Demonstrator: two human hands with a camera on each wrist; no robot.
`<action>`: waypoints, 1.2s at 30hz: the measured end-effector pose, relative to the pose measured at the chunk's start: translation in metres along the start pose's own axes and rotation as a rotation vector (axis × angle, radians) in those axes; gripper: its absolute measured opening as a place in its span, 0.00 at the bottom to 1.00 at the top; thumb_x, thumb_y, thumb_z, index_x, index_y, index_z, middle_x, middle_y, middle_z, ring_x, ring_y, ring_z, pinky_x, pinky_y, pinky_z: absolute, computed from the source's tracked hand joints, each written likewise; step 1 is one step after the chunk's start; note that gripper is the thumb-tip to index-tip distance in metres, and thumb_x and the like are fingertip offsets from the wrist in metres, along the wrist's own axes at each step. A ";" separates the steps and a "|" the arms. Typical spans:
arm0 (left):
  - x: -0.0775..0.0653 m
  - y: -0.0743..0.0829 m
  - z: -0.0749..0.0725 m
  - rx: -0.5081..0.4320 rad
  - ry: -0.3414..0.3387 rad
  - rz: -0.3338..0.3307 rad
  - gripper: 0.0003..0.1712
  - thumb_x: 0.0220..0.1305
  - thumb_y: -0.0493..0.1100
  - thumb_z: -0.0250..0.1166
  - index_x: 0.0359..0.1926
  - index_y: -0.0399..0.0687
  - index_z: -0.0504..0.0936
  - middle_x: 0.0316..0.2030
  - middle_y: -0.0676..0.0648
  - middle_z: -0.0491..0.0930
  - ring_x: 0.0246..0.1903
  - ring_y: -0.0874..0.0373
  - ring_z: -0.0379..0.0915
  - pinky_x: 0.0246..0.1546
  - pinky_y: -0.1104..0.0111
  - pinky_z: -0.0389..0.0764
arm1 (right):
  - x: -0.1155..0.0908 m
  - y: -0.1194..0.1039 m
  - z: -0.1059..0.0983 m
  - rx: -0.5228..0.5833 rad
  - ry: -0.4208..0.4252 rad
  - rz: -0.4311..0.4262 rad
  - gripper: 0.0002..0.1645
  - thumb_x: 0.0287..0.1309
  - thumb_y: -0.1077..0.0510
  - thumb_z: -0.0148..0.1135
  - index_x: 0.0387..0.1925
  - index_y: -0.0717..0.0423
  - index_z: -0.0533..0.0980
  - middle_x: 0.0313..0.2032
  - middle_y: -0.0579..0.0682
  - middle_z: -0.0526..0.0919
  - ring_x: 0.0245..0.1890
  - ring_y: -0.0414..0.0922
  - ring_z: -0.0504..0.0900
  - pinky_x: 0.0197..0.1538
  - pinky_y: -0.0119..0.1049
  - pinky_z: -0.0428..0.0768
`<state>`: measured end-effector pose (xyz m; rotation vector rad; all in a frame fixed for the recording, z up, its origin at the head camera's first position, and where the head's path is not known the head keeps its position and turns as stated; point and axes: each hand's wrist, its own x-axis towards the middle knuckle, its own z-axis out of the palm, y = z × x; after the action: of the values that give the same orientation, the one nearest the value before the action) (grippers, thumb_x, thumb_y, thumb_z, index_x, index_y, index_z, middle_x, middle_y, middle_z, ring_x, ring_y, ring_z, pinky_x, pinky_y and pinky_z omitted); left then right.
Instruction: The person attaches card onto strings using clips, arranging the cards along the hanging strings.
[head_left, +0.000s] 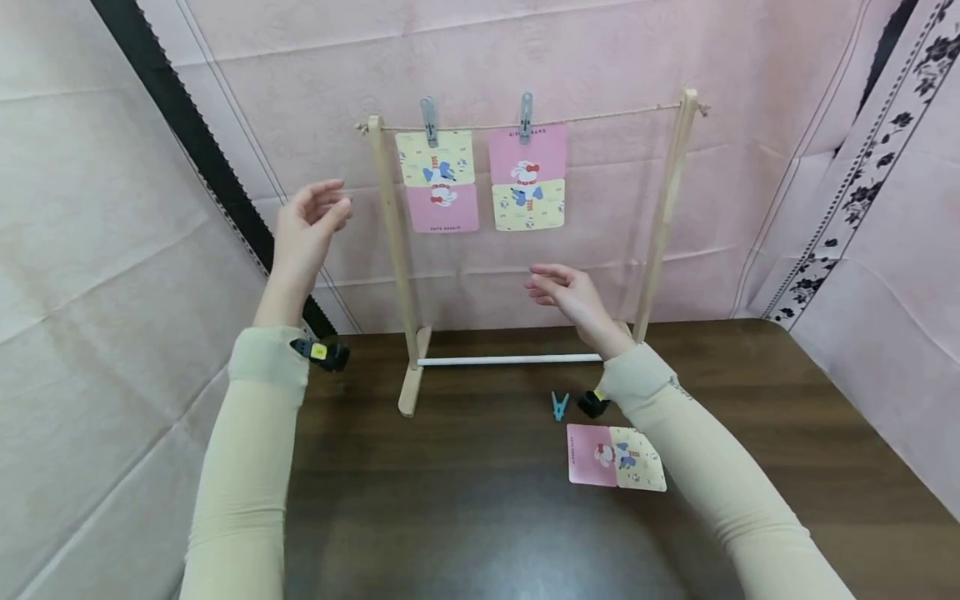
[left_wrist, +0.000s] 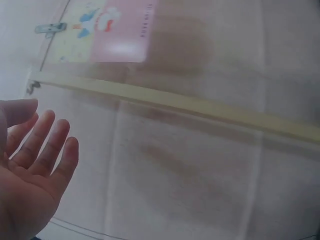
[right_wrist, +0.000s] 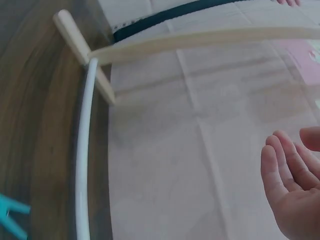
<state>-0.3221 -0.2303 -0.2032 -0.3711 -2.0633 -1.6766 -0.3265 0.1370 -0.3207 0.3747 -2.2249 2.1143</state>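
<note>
Two pink-and-yellow cards with a cartoon rabbit hang from a string on a wooden rack. The left card (head_left: 442,183) is held by a grey-blue clothespin (head_left: 429,122), its pink half down. A second clothespin (head_left: 526,117) holds the right card (head_left: 527,177), pink half up. My left hand (head_left: 306,225), empty with relaxed fingers, is raised just left of the rack's left post (head_left: 394,242). Below the right card my right hand (head_left: 573,300) hovers, also empty and loosely bent. On the table lie a blue clothespin (head_left: 559,406) and a third card (head_left: 615,457), close to my right forearm.
The rack's right post (head_left: 663,217) stands behind my right wrist. A white crossbar (head_left: 510,360) joins the posts low down. Pale pink cloth (head_left: 480,292) hangs behind and at both sides of the dark wooden table (head_left: 420,508).
</note>
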 end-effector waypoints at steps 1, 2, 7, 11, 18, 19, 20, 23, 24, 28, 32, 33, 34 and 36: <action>-0.004 -0.006 -0.001 -0.006 0.003 -0.006 0.23 0.70 0.43 0.66 0.63 0.46 0.77 0.55 0.43 0.79 0.48 0.58 0.77 0.53 0.70 0.77 | -0.002 0.002 -0.005 -0.018 0.002 0.001 0.23 0.73 0.58 0.57 0.64 0.67 0.73 0.55 0.68 0.81 0.44 0.45 0.85 0.59 0.48 0.78; -0.009 -0.011 -0.002 -0.003 0.005 -0.008 0.23 0.70 0.43 0.66 0.63 0.46 0.77 0.55 0.43 0.80 0.48 0.58 0.78 0.52 0.71 0.77 | -0.004 0.004 -0.010 -0.033 0.005 0.003 0.23 0.73 0.59 0.57 0.64 0.67 0.73 0.55 0.68 0.81 0.43 0.43 0.85 0.59 0.48 0.78; -0.030 -0.035 0.001 0.016 0.005 -0.026 0.22 0.71 0.44 0.65 0.63 0.46 0.77 0.51 0.49 0.81 0.47 0.58 0.78 0.48 0.73 0.78 | -0.018 0.014 -0.040 -0.098 0.018 0.022 0.24 0.74 0.59 0.56 0.64 0.69 0.71 0.56 0.68 0.80 0.44 0.41 0.84 0.58 0.46 0.79; -0.041 -0.048 0.009 -0.021 0.016 -0.041 0.21 0.70 0.43 0.65 0.62 0.45 0.77 0.48 0.51 0.82 0.45 0.58 0.79 0.46 0.73 0.79 | -0.029 0.018 -0.065 -0.143 0.037 0.024 0.24 0.74 0.58 0.56 0.65 0.68 0.71 0.58 0.70 0.78 0.43 0.35 0.84 0.55 0.37 0.80; -0.065 -0.072 0.023 0.000 -0.046 -0.092 0.23 0.72 0.44 0.64 0.64 0.41 0.75 0.52 0.44 0.81 0.45 0.60 0.79 0.46 0.73 0.79 | -0.051 0.030 -0.095 -0.247 0.056 0.056 0.25 0.73 0.57 0.57 0.65 0.67 0.71 0.58 0.65 0.79 0.43 0.32 0.82 0.52 0.33 0.81; -0.069 -0.075 0.025 0.006 -0.063 -0.103 0.24 0.72 0.44 0.63 0.64 0.40 0.74 0.52 0.43 0.81 0.45 0.60 0.79 0.46 0.74 0.79 | -0.053 0.033 -0.098 -0.250 0.056 0.059 0.25 0.73 0.57 0.57 0.64 0.67 0.71 0.57 0.64 0.80 0.43 0.33 0.83 0.52 0.33 0.81; -0.072 -0.079 0.026 0.009 -0.077 -0.111 0.24 0.73 0.43 0.63 0.65 0.39 0.74 0.52 0.43 0.81 0.45 0.60 0.79 0.46 0.74 0.79 | -0.055 0.035 -0.101 -0.252 0.057 0.054 0.25 0.73 0.57 0.57 0.64 0.67 0.71 0.56 0.62 0.81 0.44 0.34 0.83 0.51 0.33 0.81; -0.078 -0.090 0.028 0.013 -0.109 -0.125 0.25 0.73 0.43 0.62 0.67 0.38 0.72 0.54 0.39 0.78 0.45 0.60 0.79 0.46 0.75 0.79 | -0.059 0.043 -0.108 -0.241 0.059 0.027 0.24 0.72 0.59 0.58 0.63 0.69 0.72 0.53 0.58 0.83 0.45 0.35 0.83 0.51 0.33 0.81; -0.080 -0.093 0.029 0.017 -0.119 -0.128 0.25 0.74 0.42 0.61 0.67 0.36 0.71 0.55 0.37 0.78 0.44 0.61 0.79 0.45 0.76 0.79 | -0.060 0.045 -0.110 -0.241 0.056 0.020 0.24 0.72 0.60 0.58 0.63 0.70 0.72 0.53 0.57 0.84 0.44 0.35 0.83 0.50 0.32 0.82; -0.088 -0.102 0.032 0.021 -0.155 -0.132 0.25 0.74 0.40 0.60 0.67 0.34 0.70 0.57 0.29 0.75 0.42 0.62 0.79 0.44 0.75 0.80 | -0.065 0.053 -0.116 -0.273 0.028 0.013 0.23 0.70 0.63 0.59 0.62 0.73 0.71 0.56 0.62 0.81 0.44 0.32 0.82 0.48 0.29 0.81; -0.096 -0.109 0.035 0.006 -0.166 -0.124 0.24 0.74 0.42 0.61 0.65 0.35 0.72 0.56 0.27 0.76 0.42 0.59 0.79 0.44 0.72 0.81 | -0.068 0.065 -0.119 -0.314 -0.006 0.011 0.23 0.70 0.63 0.59 0.62 0.72 0.72 0.58 0.68 0.78 0.46 0.36 0.82 0.46 0.28 0.81; -0.098 -0.111 0.037 0.002 -0.164 -0.123 0.24 0.74 0.43 0.61 0.65 0.36 0.73 0.55 0.28 0.76 0.42 0.59 0.79 0.45 0.71 0.81 | -0.068 0.068 -0.119 -0.312 -0.011 0.009 0.24 0.70 0.63 0.59 0.62 0.72 0.72 0.59 0.69 0.77 0.47 0.35 0.82 0.46 0.28 0.80; -0.100 -0.113 0.038 -0.003 -0.166 -0.125 0.24 0.73 0.43 0.62 0.64 0.36 0.73 0.55 0.29 0.77 0.42 0.59 0.79 0.45 0.71 0.81 | -0.067 0.071 -0.120 -0.305 -0.014 0.010 0.24 0.70 0.63 0.59 0.63 0.72 0.72 0.60 0.69 0.76 0.47 0.35 0.82 0.46 0.27 0.80; -0.104 -0.117 0.042 -0.009 -0.180 -0.137 0.24 0.73 0.43 0.63 0.64 0.37 0.73 0.54 0.33 0.79 0.43 0.59 0.79 0.46 0.71 0.81 | -0.066 0.076 -0.120 -0.290 -0.007 0.016 0.24 0.70 0.63 0.59 0.63 0.72 0.72 0.61 0.69 0.75 0.47 0.33 0.81 0.47 0.26 0.80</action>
<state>-0.2957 -0.2078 -0.3614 -0.4054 -2.2569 -1.7904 -0.2944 0.2674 -0.4009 0.3467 -2.4962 1.7592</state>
